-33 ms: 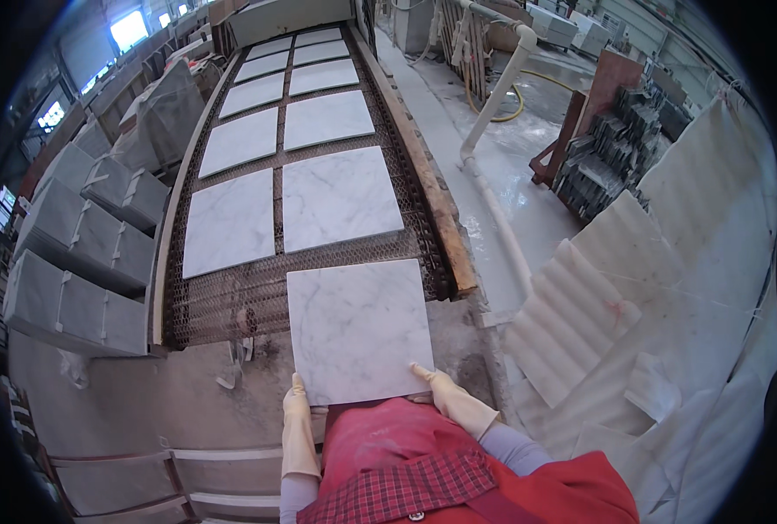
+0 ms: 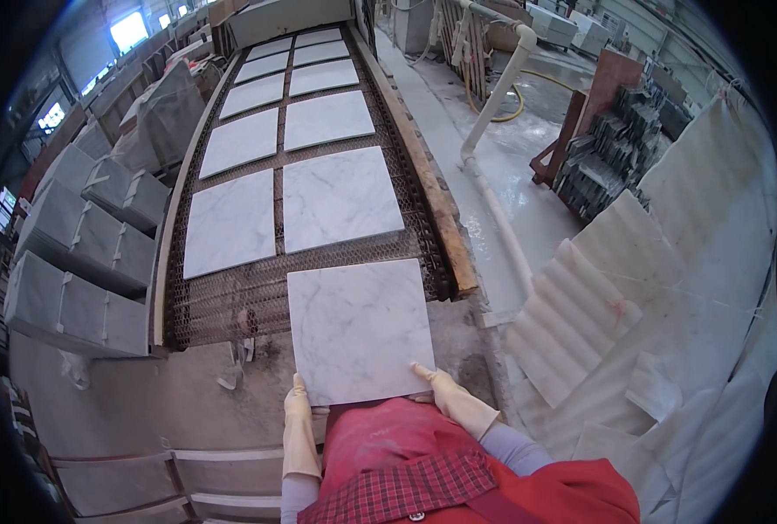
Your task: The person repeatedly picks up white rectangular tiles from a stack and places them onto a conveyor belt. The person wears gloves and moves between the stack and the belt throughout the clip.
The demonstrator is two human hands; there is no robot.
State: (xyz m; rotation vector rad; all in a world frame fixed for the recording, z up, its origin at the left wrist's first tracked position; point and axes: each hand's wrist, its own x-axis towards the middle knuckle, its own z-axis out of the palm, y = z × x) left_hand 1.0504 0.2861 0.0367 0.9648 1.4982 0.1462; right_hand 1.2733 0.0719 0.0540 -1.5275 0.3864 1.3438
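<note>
I hold a square white marble tile (image 2: 360, 327) with grey veins flat in front of me. My left hand (image 2: 298, 410), in a pale glove, grips its near left corner. My right hand (image 2: 447, 395), also gloved, grips the near right corner. The tile's far edge lies over the near end of a metal mesh conveyor (image 2: 231, 301). Further along the belt lie several similar marble tiles (image 2: 340, 199) in two columns, running away from me. My red apron (image 2: 388, 445) fills the lower middle of the view.
Wrapped stacks of grey slabs (image 2: 79, 262) line the left side of the conveyor. A rusty rail (image 2: 432, 196) and a white pipe (image 2: 493, 96) run along its right. Corrugated white sheets (image 2: 581, 323) lie at the right on a wet concrete floor (image 2: 502, 166).
</note>
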